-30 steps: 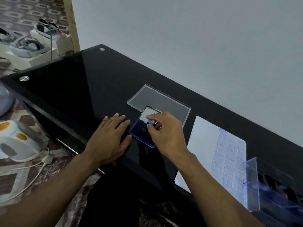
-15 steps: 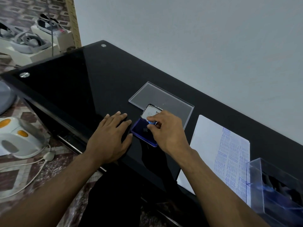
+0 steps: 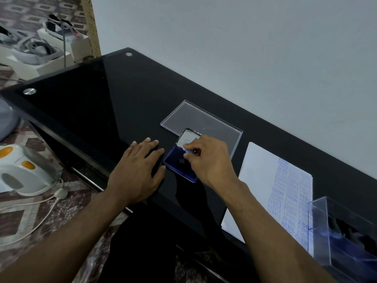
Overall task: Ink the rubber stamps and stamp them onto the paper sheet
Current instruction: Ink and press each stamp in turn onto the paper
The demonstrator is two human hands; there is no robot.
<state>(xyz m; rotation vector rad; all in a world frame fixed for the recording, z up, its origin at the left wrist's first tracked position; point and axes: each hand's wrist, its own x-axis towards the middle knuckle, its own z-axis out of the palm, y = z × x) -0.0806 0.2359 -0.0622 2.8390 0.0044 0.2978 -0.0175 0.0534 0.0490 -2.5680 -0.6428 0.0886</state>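
The bench (image 3: 114,103) is glossy black glass with round metal studs (image 3: 29,91). On it, a clear smooth plastic lid (image 3: 214,123), matt white paper sheet (image 3: 261,172), and transparent plastic box (image 3: 346,231).

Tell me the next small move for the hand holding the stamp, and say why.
Probably lift the stamp off the ink pad and carry it right to the paper sheet. The right hand pinches it over the open pad, the left hand lies flat beside the pad, and the sheet's left part is unprinted.
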